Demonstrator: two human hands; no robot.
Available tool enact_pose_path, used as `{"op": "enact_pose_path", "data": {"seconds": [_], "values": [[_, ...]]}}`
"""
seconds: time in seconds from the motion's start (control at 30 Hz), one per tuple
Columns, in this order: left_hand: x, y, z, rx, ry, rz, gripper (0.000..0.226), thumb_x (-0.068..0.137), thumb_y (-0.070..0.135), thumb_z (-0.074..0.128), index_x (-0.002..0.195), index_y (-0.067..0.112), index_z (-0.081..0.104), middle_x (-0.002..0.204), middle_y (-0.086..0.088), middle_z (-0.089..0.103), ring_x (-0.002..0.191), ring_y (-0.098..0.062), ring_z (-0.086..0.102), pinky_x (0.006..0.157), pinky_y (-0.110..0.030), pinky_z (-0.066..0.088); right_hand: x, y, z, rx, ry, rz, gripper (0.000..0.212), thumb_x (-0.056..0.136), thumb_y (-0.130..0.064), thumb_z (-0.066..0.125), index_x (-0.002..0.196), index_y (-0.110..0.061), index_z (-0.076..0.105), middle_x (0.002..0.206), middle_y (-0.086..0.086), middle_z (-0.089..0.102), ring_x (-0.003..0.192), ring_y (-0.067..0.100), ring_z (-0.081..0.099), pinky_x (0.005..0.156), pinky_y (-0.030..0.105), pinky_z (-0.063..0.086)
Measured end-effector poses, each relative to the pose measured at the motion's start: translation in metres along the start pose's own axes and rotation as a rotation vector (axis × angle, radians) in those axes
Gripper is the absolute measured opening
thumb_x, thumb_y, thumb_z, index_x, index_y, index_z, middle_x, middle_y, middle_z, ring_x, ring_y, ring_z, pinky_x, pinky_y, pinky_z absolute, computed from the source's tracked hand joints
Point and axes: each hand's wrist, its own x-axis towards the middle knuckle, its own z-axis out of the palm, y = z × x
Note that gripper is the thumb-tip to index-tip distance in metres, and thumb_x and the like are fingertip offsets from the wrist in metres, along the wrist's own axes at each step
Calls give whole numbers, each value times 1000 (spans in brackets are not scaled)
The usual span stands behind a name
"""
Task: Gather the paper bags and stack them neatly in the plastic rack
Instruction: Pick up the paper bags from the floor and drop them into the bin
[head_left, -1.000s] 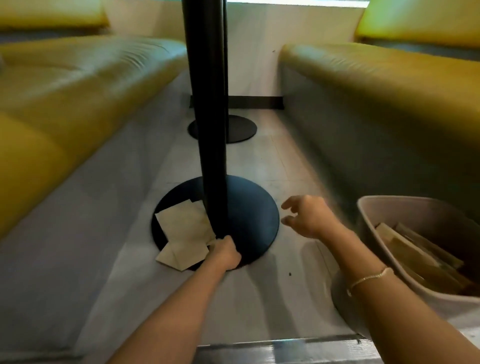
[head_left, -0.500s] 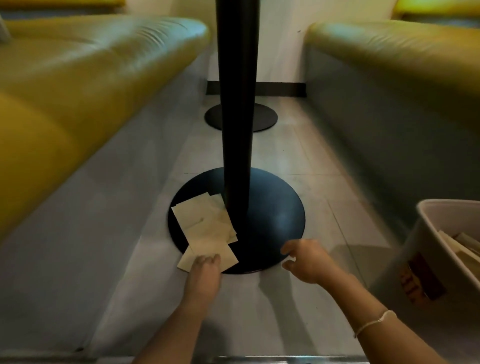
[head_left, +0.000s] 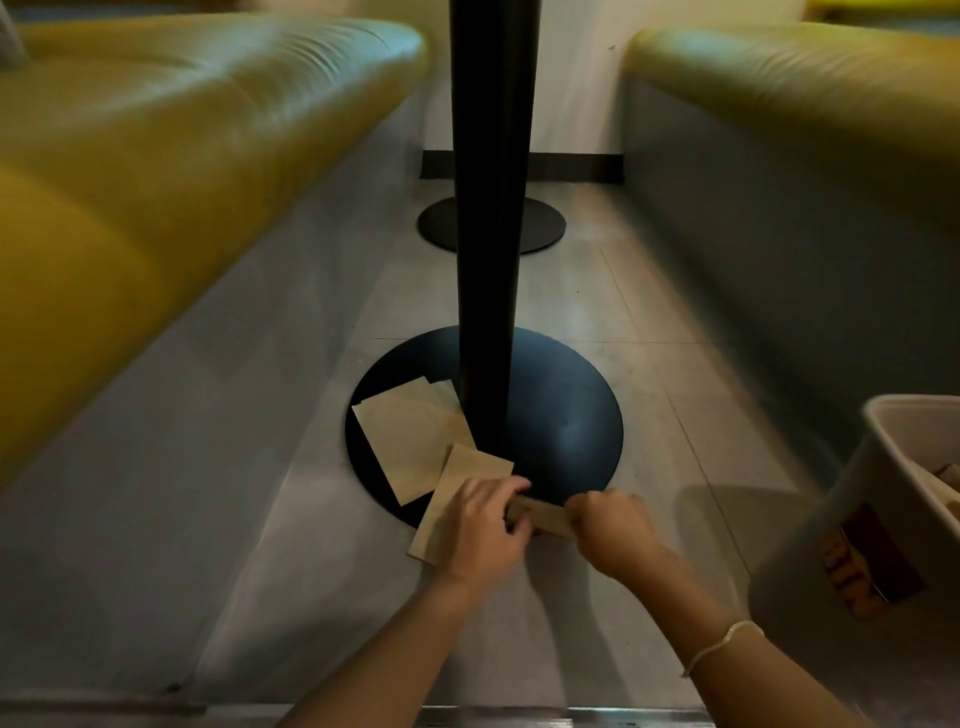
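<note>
Two hands are meeting low in the head view, and we are holding one folded paper bag (head_left: 540, 517) between them: our left hand (head_left: 480, 525) is curling its fingers over the bag's left end while our right hand (head_left: 613, 530) is pinching its right end. The held bag is running left to right, its long axis lying across our line of sight, just above the floor at the near rim of the round table base (head_left: 566, 415). It is looking like thin brown kraft paper, creased flat.

Under and beside our left hand, a second bag (head_left: 447, 512) is lying half on the base and half on the grey floor, slanting up and to the right. Beyond it, a larger pale bag (head_left: 408, 444) is lying flat on the base against the black table pole (head_left: 488, 208), with another edge peeking out behind it.

We are judging the plastic rack (head_left: 810, 525) to be the coming target: it is standing well to the right, nearer our right hand, tilted toward us and already holding some paper. The loose bags are lying nearer our left hand.
</note>
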Motion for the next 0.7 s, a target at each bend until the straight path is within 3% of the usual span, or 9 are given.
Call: {"op": "enact_pose_path", "data": {"seconds": [0.1, 0.2, 0.27, 0.37, 0.53, 0.63, 0.7], "values": [[-7, -26, -6, 301, -208, -577, 66, 77, 42, 70, 130, 13, 43, 129, -7, 49, 119, -24, 45, 98, -32, 41, -6, 8, -8, 78, 64, 65, 21, 90, -8, 44, 103, -17, 58, 84, 1, 50, 80, 23, 53, 67, 30, 41], [-13, -45, -13, 331, -325, -924, 77, 72, 49, 71, 129, 8, 40, 131, -13, 45, 121, -29, 43, 97, -35, 38, -12, 19, -23, 116, 140, 129, 20, 88, -4, 42, 92, -19, 55, 87, 5, 56, 81, 24, 54, 64, 28, 38], [-14, -51, -8, 243, -325, -950, 62, 73, 41, 72, 120, 9, 46, 123, -12, 53, 115, -30, 49, 90, -35, 44, -14, 27, -36, 136, 213, 157, 23, 87, -7, 43, 98, -16, 60, 94, 8, 63, 90, 28, 60, 68, 28, 42], [-12, -53, -8, 197, -346, -956, 35, 82, 33, 64, 108, 12, 55, 111, -10, 62, 102, -29, 58, 80, -33, 48, -22, 38, -64, 210, 311, 150, 21, 91, -11, 46, 104, -19, 61, 91, 3, 64, 86, 21, 62, 77, 34, 53], [4, -19, -24, -42, -220, -847, 5, 85, 25, 59, 87, 24, 63, 95, -3, 67, 90, -24, 60, 76, -31, 49, -68, 70, -134, 295, 608, 223, 21, 90, -8, 52, 106, -13, 64, 95, 8, 66, 89, 25, 63, 83, 42, 54], [34, 32, -42, -296, -73, -713, 9, 87, 14, 60, 81, 22, 63, 89, 0, 63, 83, -20, 57, 65, -26, 43, -102, 102, -173, 372, 813, 356, 29, 91, -2, 52, 116, -12, 63, 102, 5, 63, 92, 20, 58, 86, 36, 49], [58, 74, -56, -425, 1, -605, 8, 86, 10, 61, 86, 18, 64, 89, 1, 62, 83, -18, 55, 69, -24, 39, -125, 124, -192, 382, 924, 471, 35, 91, -1, 51, 123, -14, 59, 111, 8, 63, 100, 25, 58, 91, 42, 49]]}}
